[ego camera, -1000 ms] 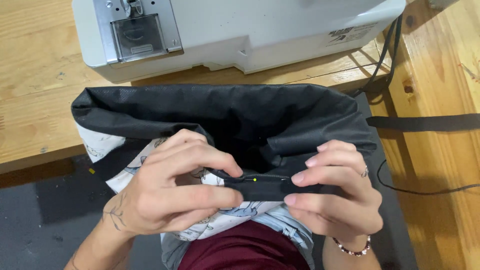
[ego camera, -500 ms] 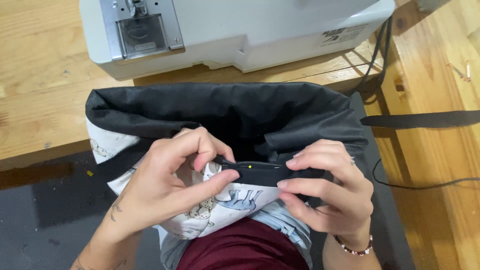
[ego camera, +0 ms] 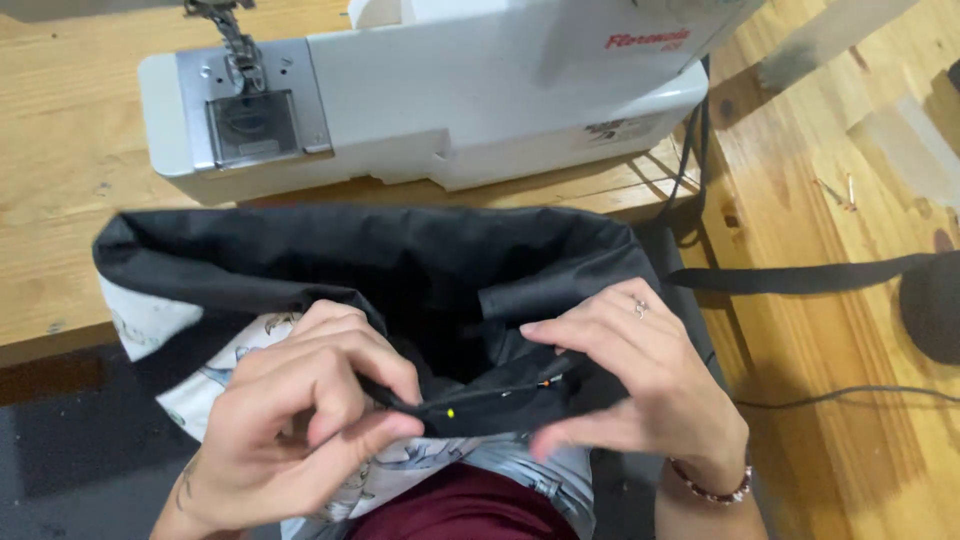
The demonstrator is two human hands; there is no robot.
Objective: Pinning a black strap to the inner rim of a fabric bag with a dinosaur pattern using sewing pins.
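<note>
White sewing machine (ego camera: 440, 90) on wooden table (ego camera: 60, 200); black strap (ego camera: 800, 278) across wooden floor (ego camera: 840, 180).

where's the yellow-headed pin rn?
Head view, low centre: the yellow-headed pin sits in the folded black fabric edge, between the left hand and right hand.

sewing machine (ego camera: 450, 90): 1 | black fabric bag (ego camera: 380, 270): 1 | pins (ego camera: 450, 412): 2 | black strap (ego camera: 800, 277): 1 | hands: 2

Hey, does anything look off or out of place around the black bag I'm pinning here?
Nothing stands out. Both hands, left hand and right hand, pinch the black fabric edge, pinned with a yellow-headed pin. The sewing machine sits squarely on the table.
</note>
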